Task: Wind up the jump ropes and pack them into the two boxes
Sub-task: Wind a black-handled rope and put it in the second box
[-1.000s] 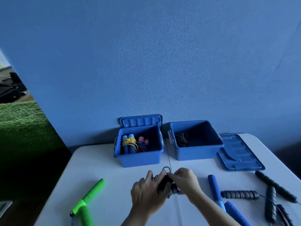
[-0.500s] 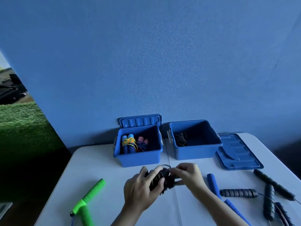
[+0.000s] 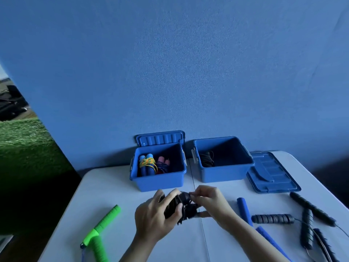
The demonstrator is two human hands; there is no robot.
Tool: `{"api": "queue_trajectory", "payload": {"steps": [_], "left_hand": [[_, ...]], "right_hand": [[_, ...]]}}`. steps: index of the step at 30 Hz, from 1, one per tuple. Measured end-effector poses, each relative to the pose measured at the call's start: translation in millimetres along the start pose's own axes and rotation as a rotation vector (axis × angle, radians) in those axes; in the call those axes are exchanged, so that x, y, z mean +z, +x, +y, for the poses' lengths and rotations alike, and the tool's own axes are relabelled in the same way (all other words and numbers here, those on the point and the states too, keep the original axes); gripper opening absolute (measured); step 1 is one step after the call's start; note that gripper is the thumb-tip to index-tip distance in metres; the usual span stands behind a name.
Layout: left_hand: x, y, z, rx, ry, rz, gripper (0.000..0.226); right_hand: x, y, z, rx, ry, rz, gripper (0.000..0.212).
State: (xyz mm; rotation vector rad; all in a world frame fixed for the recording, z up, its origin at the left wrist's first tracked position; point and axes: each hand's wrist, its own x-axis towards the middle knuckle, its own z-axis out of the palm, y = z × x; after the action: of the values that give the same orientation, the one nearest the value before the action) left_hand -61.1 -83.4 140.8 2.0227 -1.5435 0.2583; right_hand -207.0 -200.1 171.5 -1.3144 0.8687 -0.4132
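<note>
I'm watching my left hand (image 3: pixel 156 216) gripping the black rope bundle (image 3: pixel 179 207) while right fingers (image 3: pixel 196 195) are pinching its loose end, with the right box (image 3: pixel 224 174) lying just beyond them.

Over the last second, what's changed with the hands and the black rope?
The left hand shifted left, its fingers curling further round the black rope bundle. The right hand moved up to pinch the cord at the bundle's top. Both boxes, the green handles and the other ropes stayed put.

the hands (image 3: pixel 181 210) hide most of the black rope bundle (image 3: pixel 179 207).
</note>
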Motion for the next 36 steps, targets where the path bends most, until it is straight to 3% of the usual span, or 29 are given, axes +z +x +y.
{"api": "queue_trajectory", "payload": {"steps": [11, 14, 17, 19, 23, 27, 36], "left_hand": [[-4, -3, 16, -0.042, -0.041, -0.017, 0.04], [-1, 1, 21, -0.01, 0.029, 0.014, 0.043], [1, 5, 25, -0.039, 0.121, -0.007, 0.047], [4, 4, 27, -0.068, 0.131, -0.029, 0.048], [9, 3, 30, -0.082, 0.119, -0.071, 0.047], [13, 2, 30, -0.088, 0.119, -0.105, 0.049], [15, 5, 36, -0.039, 0.125, -0.141, 0.054]], "right_hand": [[-12, -11, -4, 0.105, 0.199, -0.089, 0.012], [-12, -7, -3, 0.062, 0.017, 0.053, 0.01], [-10, -6, -4, -0.138, -0.473, 0.326, 0.02], [-6, -10, -7, -0.197, -0.586, 0.405, 0.019], [-5, -13, 2, -0.079, -0.391, 0.38, 0.019], [-3, -20, 11, -0.065, -0.376, 0.375, 0.016], [2, -19, 21, 0.009, -0.065, 0.288, 0.033]]}}
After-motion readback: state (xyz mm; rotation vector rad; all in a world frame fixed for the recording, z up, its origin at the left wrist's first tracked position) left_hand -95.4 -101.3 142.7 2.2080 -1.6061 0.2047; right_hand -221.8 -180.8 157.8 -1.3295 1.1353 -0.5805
